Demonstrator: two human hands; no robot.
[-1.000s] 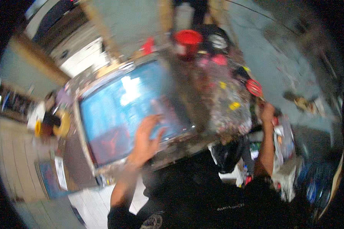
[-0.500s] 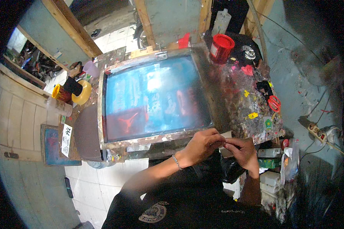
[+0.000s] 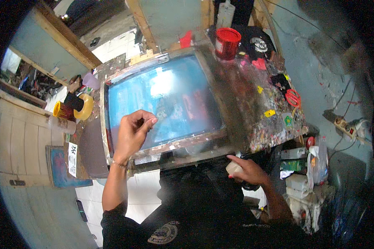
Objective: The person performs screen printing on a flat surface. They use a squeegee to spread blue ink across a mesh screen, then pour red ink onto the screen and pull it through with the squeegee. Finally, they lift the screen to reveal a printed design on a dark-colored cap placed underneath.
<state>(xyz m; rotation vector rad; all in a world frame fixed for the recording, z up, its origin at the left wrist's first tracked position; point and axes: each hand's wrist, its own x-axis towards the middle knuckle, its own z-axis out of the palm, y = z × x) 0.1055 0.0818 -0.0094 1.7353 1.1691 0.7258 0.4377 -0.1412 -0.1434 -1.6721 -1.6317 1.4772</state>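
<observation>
A wooden-framed printing screen [image 3: 215, 136] with blue, partly reddish mesh lies tilted on the worktable. My left hand [image 3: 133, 135] is over the screen's lower left part, thumb and fingertips pinched together. Whatever they may hold is too small to make out. Beyond the near edge of the table, to the right, my right hand [image 3: 251, 171] grips a small cream-coloured roll that looks like tape [image 3: 234, 168]. Its index finger stretches out above the roll. The hands are well apart.
On the paint-spattered table [image 3: 253, 112] stand a red tin [image 3: 227, 45] and red-handled scissors [image 3: 293, 98]. A yellow tape roll [image 3: 84, 107] and a yellow-rimmed container [image 3: 62, 110] stand at the left. A power strip [image 3: 345, 128] hangs by the right wall.
My hands, together at the near edge of the frame before, have parted. The left has moved left and up over the screen; the right has dropped slightly with the roll. The view has shifted.
</observation>
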